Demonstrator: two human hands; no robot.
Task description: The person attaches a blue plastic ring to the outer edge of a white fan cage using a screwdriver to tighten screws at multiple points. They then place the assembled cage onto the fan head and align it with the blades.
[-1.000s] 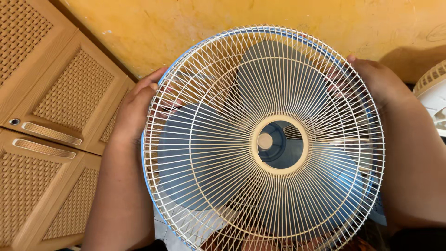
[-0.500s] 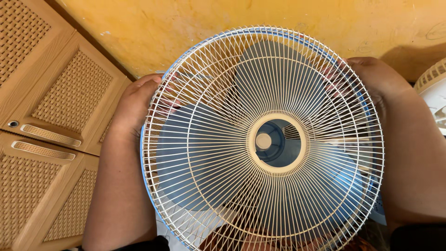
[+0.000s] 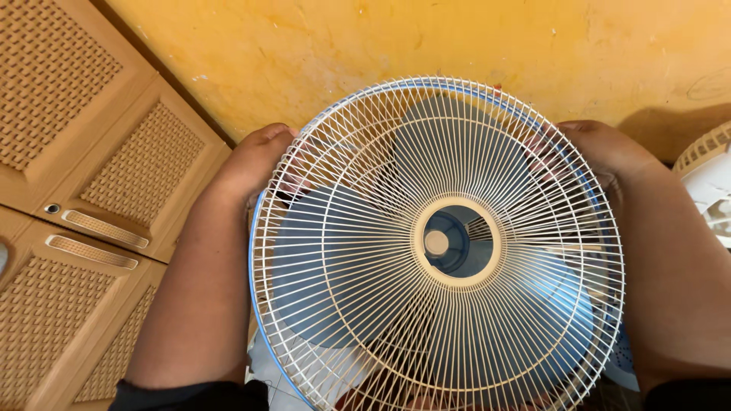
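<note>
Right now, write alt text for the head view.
Two bare hands, left hand and right hand, grip opposite sides of a round cream wire fan guard with blue plastic blades behind it, before a yellow wall and tan woven-panel cabinet doors.

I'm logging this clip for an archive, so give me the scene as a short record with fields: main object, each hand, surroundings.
main object: round fan with a cream wire guard, blue blades behind it, cream hub ring at the centre
left hand: left hand gripping the guard's upper left rim, fingers curled behind it
right hand: right hand gripping the upper right rim
left of scene: wooden cabinet with woven-pattern doors
background: yellow wall
right edge: part of a second white fan guard
</note>
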